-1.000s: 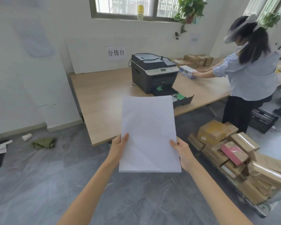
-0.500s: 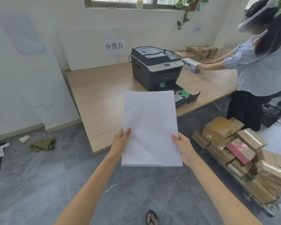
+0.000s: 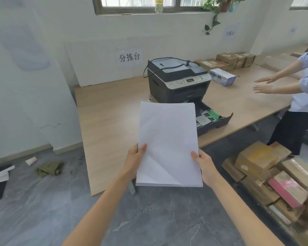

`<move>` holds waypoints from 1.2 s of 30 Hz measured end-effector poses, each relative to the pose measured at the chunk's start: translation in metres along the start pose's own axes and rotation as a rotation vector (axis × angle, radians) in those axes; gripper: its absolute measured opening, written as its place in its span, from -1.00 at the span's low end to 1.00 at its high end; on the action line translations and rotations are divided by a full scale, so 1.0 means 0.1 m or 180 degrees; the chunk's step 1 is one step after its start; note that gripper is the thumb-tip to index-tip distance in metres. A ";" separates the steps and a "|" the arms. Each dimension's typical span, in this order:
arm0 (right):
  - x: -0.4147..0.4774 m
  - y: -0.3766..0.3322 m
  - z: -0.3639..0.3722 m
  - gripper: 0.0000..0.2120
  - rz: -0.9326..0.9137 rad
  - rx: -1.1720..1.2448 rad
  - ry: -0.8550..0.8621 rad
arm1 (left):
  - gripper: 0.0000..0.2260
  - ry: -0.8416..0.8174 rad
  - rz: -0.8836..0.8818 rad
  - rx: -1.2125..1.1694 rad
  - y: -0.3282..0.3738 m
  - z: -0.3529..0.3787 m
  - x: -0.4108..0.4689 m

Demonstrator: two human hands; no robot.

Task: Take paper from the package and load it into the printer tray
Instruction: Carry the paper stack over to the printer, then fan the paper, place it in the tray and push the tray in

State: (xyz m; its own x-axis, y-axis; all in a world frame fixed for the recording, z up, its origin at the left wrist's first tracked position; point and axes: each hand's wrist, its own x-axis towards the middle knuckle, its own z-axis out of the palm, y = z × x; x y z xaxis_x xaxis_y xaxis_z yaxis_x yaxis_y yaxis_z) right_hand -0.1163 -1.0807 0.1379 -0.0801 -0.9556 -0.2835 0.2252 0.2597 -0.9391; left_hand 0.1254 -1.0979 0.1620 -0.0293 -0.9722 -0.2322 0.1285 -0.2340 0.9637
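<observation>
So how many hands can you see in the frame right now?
4. The left hand and right hand grip the paper stack at its near sides. The other person's two hands hover open over the table at right.

A dark grey printer is being carried by the light wooden table, brown cardboard boxes at two o'clock, a white-blue carton lying between.
</observation>
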 end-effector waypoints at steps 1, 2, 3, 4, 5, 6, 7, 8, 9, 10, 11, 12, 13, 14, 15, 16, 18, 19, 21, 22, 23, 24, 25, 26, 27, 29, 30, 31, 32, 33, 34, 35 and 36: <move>0.10 -0.03 -0.03 -0.72 0.0027 -0.0004 -0.0006 | -0.87 0.0026 0.0006 -0.0033 0.01 0.04 0.08; 0.19 -0.07 -0.05 -0.74 0.0048 -0.0032 -0.0025 | -0.87 0.0057 0.0012 -0.0066 0.02 0.08 0.14; 0.28 -0.10 -0.06 -0.76 0.0054 -0.0059 -0.0053 | -0.87 0.0073 0.0002 -0.0053 0.02 0.10 0.21; 0.34 -0.12 -0.07 -0.76 0.0043 -0.0072 -0.0091 | -0.87 0.0095 -0.0023 -0.0031 0.03 0.12 0.26; 0.42 -0.15 -0.08 -0.75 0.0029 -0.0068 -0.0136 | -0.87 0.0113 -0.0035 -0.0004 0.04 0.13 0.32; 0.50 -0.17 -0.08 -0.73 0.0026 -0.0050 -0.0184 | -0.87 0.0132 -0.0044 -0.0010 0.06 0.13 0.39; 0.58 -0.18 -0.09 -0.73 0.0025 -0.0039 -0.0234 | -0.86 0.0139 -0.0050 -0.0011 0.07 0.14 0.46; 0.67 -0.20 -0.10 -0.73 0.0025 -0.0034 -0.0277 | -0.86 0.0150 -0.0044 -0.0007 0.09 0.15 0.54; 0.75 -0.21 -0.10 -0.74 0.0029 -0.0026 -0.0298 | -0.85 0.0170 -0.0012 0.0047 0.10 0.17 0.60; 0.85 -0.23 -0.10 -0.75 0.0036 -0.0009 -0.0324 | -0.85 0.0210 0.0045 0.0114 0.11 0.18 0.69; 0.95 -0.25 -0.10 -0.76 0.0044 0.0007 -0.0351 | -0.85 0.0268 0.0110 0.0204 0.13 0.20 0.78; 1.07 -0.28 -0.10 -0.77 0.0047 0.0004 -0.0367 | -0.86 0.0331 0.0182 0.0307 0.14 0.22 0.89; 1.19 -0.31 -0.09 -0.77 0.0039 -0.0003 -0.0381 | -0.86 0.0395 0.0261 0.0440 0.15 0.23 1.00; 1.29 -0.34 -0.08 -0.77 0.0024 -0.0010 -0.0390 | -0.86 0.0445 0.0336 0.0581 0.16 0.24 1.10; 1.42 -0.38 -0.08 -0.77 0.0007 -0.0025 -0.0400 | -0.83 0.0471 0.0394 0.0686 0.18 0.25 1.22; 1.55 -0.41 -0.07 -0.77 -0.0001 -0.0051 -0.0431 | -0.80 0.0491 0.0442 0.0749 0.20 0.25 1.35; 1.83 -0.50 -0.04 -0.76 0.0032 -0.0140 -0.0561 | -0.78 0.0560 0.0517 0.0806 0.24 0.24 1.62; 1.95 -0.55 -0.02 -0.76 0.0086 -0.0159 -0.0631 | -0.78 0.0599 0.0536 0.0784 0.25 0.23 1.74; 2.23 -0.68 0.02 -0.75 0.0220 -0.0142 -0.0757 | -0.72 0.0659 0.0559 0.0729 0.29 0.19 2.00; 2.37 -0.74 0.04 -0.72 0.0285 -0.0146 -0.0846 | -0.68 0.0696 0.0563 0.0743 0.29 0.16 2.12; 2.51 -0.81 0.06 -0.68 0.0337 -0.0173 -0.0964 | -0.67 0.0725 0.0548 0.0757 0.30 0.14 2.23; 2.62 -0.86 0.08 -0.65 0.0369 -0.0212 -0.1093 | -0.72 0.0747 0.0548 0.0751 0.33 0.13 2.31; 2.75 -0.90 0.11 -0.63 0.0392 -0.0248 -0.1191 | -0.80 0.0774 0.0544 0.0745 0.38 0.13 2.40; 2.86 -0.95 0.15 -0.63 0.0420 -0.0287 -0.1224 | -0.86 0.0771 0.0560 0.0727 0.43 0.12 2.50; 2.96 -0.98 0.20 -0.63 0.0449 -0.0337 -0.1197 | -0.87 0.0739 0.0576 0.0739 0.47 0.12 2.58; 3.13 -1.04 0.28 -0.66 0.0463 -0.0394 -0.1095 | -0.81 0.0699 0.0639 0.0796 0.50 0.10 2.74; 3.21 -1.05 0.30 -0.68 0.0448 -0.0385 -0.1073 | -0.79 0.0713 0.0664 0.0804 0.50 0.09 2.82; 3.29 -1.06 0.31 -0.69 0.0429 -0.0364 -0.1086 | -0.79 0.0745 0.0700 0.0841 0.50 0.07 2.89; 3.36 -1.06 0.33 -0.71 0.0417 -0.0351 -0.1115 | -0.78 0.0799 0.0747 0.0933 0.49 0.06 2.96; 3.44 -1.06 0.35 -0.72 0.0419 -0.0341 -0.1140 | -0.78 0.0882 0.0803 0.1070 0.48 0.05 3.03; 3.50 -1.05 0.38 -0.72 0.0418 -0.0335 -0.1153 | -0.78 0.0997 0.0911 0.1242 0.45 0.06 3.07; 3.57 -1.04 0.41 -0.71 0.0417 -0.0324 -0.1154 | -0.78 0.1136 0.1056 0.1435 0.43 0.08 3.12; 3.65 -1.03 0.44 -0.68 0.0409 -0.0296 -0.1167 | -0.77 0.1303 0.1242 0.1653 0.41 0.11 3.16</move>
State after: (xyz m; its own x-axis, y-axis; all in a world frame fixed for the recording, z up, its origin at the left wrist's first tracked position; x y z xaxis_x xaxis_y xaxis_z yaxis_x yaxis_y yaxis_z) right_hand -0.1262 -1.4621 0.1398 0.2987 -0.8964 -0.3274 0.1206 0.3758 -0.9188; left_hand 0.1106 -1.4148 0.1301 0.3051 -0.9300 0.2049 -0.4311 0.0569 0.9005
